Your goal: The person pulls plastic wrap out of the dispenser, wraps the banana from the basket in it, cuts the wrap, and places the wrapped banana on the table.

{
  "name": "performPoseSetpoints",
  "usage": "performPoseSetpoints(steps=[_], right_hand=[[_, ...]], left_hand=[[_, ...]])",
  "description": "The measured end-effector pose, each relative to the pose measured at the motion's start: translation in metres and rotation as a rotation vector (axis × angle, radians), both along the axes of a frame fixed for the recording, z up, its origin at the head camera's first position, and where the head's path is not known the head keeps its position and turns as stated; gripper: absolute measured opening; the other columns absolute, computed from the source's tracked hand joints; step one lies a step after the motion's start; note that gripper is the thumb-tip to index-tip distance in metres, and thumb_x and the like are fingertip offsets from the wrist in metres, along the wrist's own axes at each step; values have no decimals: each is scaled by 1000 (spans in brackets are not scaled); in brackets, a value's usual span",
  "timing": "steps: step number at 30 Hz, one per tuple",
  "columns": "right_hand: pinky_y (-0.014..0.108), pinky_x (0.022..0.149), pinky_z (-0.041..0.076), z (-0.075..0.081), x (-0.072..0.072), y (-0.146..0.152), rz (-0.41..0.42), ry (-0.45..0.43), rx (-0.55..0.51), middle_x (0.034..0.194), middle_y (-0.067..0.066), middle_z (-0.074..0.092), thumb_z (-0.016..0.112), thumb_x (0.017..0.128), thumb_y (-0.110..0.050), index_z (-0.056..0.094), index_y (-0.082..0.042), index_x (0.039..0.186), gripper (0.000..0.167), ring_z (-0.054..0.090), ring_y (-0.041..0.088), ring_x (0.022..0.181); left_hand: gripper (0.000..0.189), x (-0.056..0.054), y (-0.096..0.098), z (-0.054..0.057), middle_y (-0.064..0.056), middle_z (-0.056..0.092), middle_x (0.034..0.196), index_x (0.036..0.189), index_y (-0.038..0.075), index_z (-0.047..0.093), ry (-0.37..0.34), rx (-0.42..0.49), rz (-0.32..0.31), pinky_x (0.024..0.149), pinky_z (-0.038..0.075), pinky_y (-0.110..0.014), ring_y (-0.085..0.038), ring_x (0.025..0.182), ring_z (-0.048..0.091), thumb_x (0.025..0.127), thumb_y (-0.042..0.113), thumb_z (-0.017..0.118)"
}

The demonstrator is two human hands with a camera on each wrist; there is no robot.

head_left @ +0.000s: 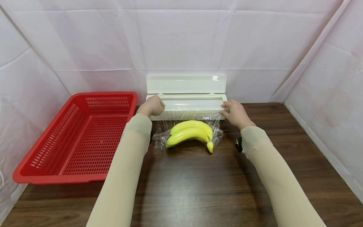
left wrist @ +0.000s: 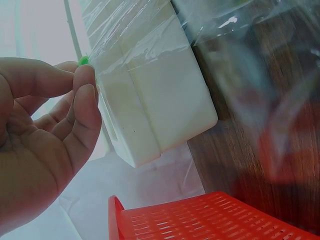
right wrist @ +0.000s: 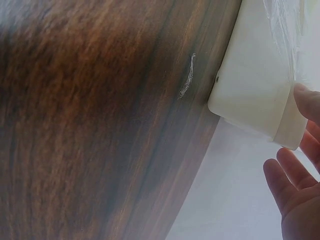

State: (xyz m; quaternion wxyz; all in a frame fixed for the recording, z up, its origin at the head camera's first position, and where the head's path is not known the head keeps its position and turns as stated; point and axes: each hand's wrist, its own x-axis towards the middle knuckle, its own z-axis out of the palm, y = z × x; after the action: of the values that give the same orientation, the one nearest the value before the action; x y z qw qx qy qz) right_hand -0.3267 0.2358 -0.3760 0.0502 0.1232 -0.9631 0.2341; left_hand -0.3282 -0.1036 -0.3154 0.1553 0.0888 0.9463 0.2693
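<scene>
A white cling film dispenser stands at the back of the table, its lid raised. Clear cling film comes over its front edge and lies around a bunch of yellow bananas. At the dispenser's left end, my left hand pinches a small green slider at the edge, mostly hidden by the fingertips. My right hand holds the right end, thumb on the front edge and index finger over the top. Its other fingers hang loosely apart beside the box in the right wrist view.
A red perforated basket sits left of my left forearm. White cloth walls enclose the back and sides of the dark wooden table. A scrap of clear film lies on the wood near the dispenser in the right wrist view.
</scene>
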Motion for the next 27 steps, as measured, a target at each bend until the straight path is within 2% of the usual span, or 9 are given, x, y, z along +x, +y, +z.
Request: performPoseSetpoints(steps=[3, 5, 10, 12, 14, 16, 19, 21, 27], right_hand=[[54, 102, 37, 0, 1, 1, -1, -2, 2, 137, 23, 45, 60, 93, -19, 58, 1, 123, 36, 42, 42, 125], [54, 102, 37, 1, 2, 1, -3, -3, 2, 137, 23, 45, 60, 93, -18, 58, 2, 123, 36, 42, 42, 125], [54, 101, 38, 2, 3, 2, -10, 0, 1, 138, 23, 44, 59, 93, -18, 57, 2, 123, 36, 44, 42, 123], [54, 101, 37, 2, 3, 2, -13, -3, -6, 138, 23, 44, 59, 93, -18, 57, 2, 123, 36, 43, 42, 123], [53, 101, 38, 0, 3, 1, -15, -9, -14, 138, 22, 44, 60, 93, -18, 57, 1, 123, 36, 42, 41, 125], [53, 101, 38, -1, 3, -1, -13, -14, -23, 138, 21, 44, 60, 93, -18, 58, 1, 123, 36, 42, 40, 126], [52, 98, 41, -3, 2, -3, -8, -23, -27, 138, 20, 44, 60, 93, -19, 58, 0, 123, 36, 46, 39, 122], [51, 97, 42, -3, 2, -5, -7, -25, -27, 139, 20, 44, 60, 93, -20, 58, -1, 123, 36, 47, 39, 120], [51, 98, 41, 0, 3, -6, -14, -19, -26, 138, 19, 45, 61, 92, -19, 58, -1, 123, 36, 47, 38, 121]], left_hand=[[35, 1, 2, 0, -9, 55, 102, 54, 14, 37, -12, 5, 8, 47, 22, -22, -10, 50, 19, 81, -9, 37], [35, 1, 2, 0, -8, 52, 85, 54, 14, 34, -14, 13, 4, 47, 21, -22, -10, 50, 17, 80, -9, 36], [38, 0, 3, -2, 2, 15, 56, 53, 16, 23, 2, 47, -25, 47, 18, -23, -10, 50, 13, 75, -13, 33], [37, 0, 3, -3, 1, 16, 56, 53, 16, 23, 12, 43, -30, 48, 18, -23, -10, 50, 12, 75, -12, 33], [36, 0, 2, -4, -4, 39, 55, 51, 13, 31, 33, 22, -31, 49, 19, -24, -11, 52, 12, 76, -12, 34], [32, -1, 0, -5, -14, 66, 82, 57, 3, 55, 61, -23, -29, 50, 22, -23, -11, 53, 17, 79, -10, 36], [38, -1, -3, -7, -14, 58, 130, 103, -1, 71, 107, -83, -15, 52, 28, -22, -12, 56, 26, 83, -6, 40], [41, -1, -5, -8, -13, 61, 126, 117, 3, 66, 134, -114, -7, 53, 32, -21, -13, 60, 35, 85, -3, 42], [33, -1, -6, -10, -14, 64, 122, 115, 4, 68, 179, -118, 16, 60, 39, -23, -20, 80, 50, 89, 5, 47]])
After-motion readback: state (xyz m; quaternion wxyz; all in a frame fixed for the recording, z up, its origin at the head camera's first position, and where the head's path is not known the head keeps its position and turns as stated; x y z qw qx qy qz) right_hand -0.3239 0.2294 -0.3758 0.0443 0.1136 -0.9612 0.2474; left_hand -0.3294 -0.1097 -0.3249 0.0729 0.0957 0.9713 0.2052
